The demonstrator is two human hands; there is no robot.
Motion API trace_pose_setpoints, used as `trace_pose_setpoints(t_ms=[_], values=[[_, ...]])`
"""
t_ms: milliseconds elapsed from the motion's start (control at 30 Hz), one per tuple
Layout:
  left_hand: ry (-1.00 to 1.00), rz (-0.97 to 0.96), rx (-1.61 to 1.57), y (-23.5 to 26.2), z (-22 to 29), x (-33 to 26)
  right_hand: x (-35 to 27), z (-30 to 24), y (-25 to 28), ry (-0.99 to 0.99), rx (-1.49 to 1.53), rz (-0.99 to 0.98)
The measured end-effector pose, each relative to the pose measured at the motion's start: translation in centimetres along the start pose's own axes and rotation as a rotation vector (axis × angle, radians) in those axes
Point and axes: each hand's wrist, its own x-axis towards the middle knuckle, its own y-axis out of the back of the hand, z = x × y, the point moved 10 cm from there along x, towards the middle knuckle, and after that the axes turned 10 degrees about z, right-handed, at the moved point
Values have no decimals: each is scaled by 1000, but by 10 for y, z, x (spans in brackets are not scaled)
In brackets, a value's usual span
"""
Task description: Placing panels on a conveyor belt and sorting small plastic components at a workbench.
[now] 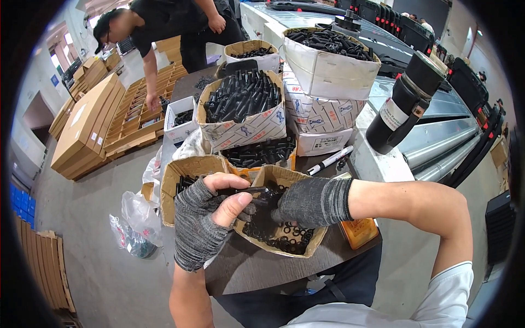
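Observation:
My left hand (203, 216), in a grey knitted glove with bare fingertips, pinches a thin black rod (252, 190) between thumb and fingers. The rod lies roughly level and points to the right. Gloved the same way, my right hand (314, 202) is curled at the rod's far end; what its fingers hold is hidden. Both hands are above an open cardboard box (273, 249) of small black rings (292, 240). Left of it, partly behind my left hand, another open box (170, 188) contains black parts. Behind them is a box of black pieces (262, 153).
Boxes of black cylindrical parts (243, 98) and black bolts (328, 44) stand stacked behind. A marker (330, 160), an orange case (361, 232) and a large black flask (402, 104) are to the right. At the far left, a co-worker (164, 27) bends over a wooden compartment tray (131, 136).

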Motion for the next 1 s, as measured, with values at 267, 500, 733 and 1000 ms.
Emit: trace_pose_setpoints(t_ms=[267, 500, 733, 1000], values=[[-8, 21, -4, 4, -4, 2, 8, -7, -7, 25, 21, -53], [123, -6, -70, 0, -16, -1, -7, 14, 13, -228, 462, -30], [62, -40, -51, -8, -6, -2, -25, 35, 17, -306, 897, 115], [126, 0, -171, -7, -13, -6, -35, 28, 52, -346, 1175, 412]])
